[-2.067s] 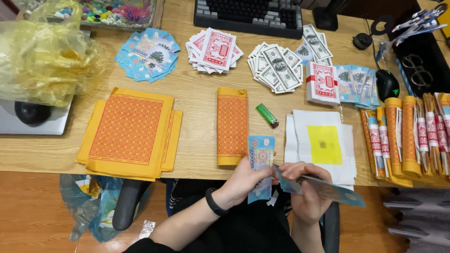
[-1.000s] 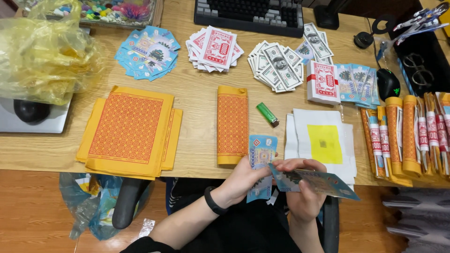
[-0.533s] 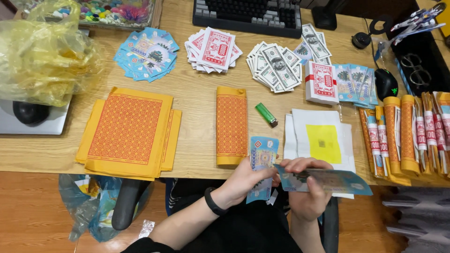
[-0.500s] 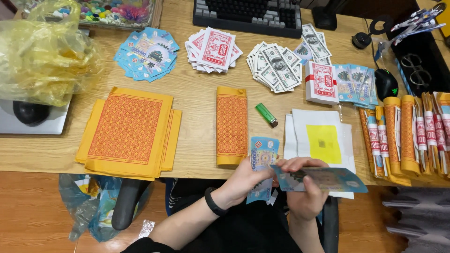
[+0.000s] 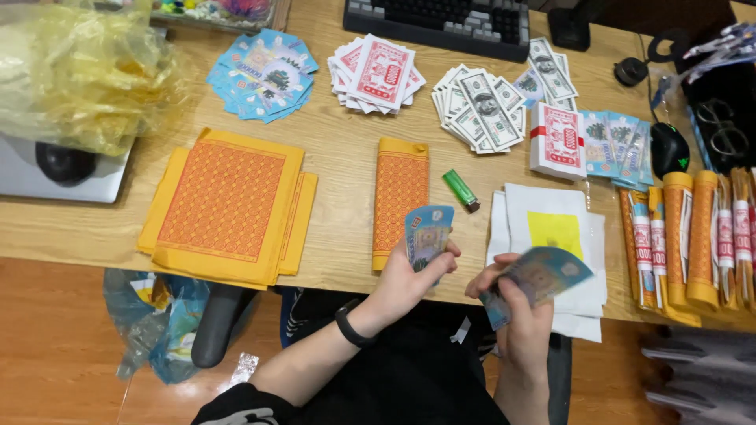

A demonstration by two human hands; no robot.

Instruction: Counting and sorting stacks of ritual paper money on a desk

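the person's left hand [image 5: 405, 275] is closed around a small upright stack of blue printed notes [image 5: 428, 234], thumb across the front and fingers behind, holding it over the near edge of the wooden table [image 5: 346, 157]. this stack stands just right of the folded orange paper strip [image 5: 400, 197], which serves as the landmark here. the right hand [image 5: 520, 315] is further right of that strip, off the table's near edge, fingers curled shut on a single blue note [image 5: 543, 275] that is blurred and tilted flat; the two hands are near each other but apart.

just right of the strip lies a green lighter [image 5: 460, 190], and beyond it white sheets with a yellow square [image 5: 555, 232]. left of the strip sits a pile of large orange-and-yellow sheets [image 5: 228, 205]. above the strip, toward the keyboard [image 5: 437, 24], lie a fan of red-and-white notes [image 5: 376, 72] and a fan of grey-green bills [image 5: 480, 106]. up and left of the strip is a fan of blue notes [image 5: 264, 75]. far right of the strip are orange paper rolls [image 5: 693, 236].
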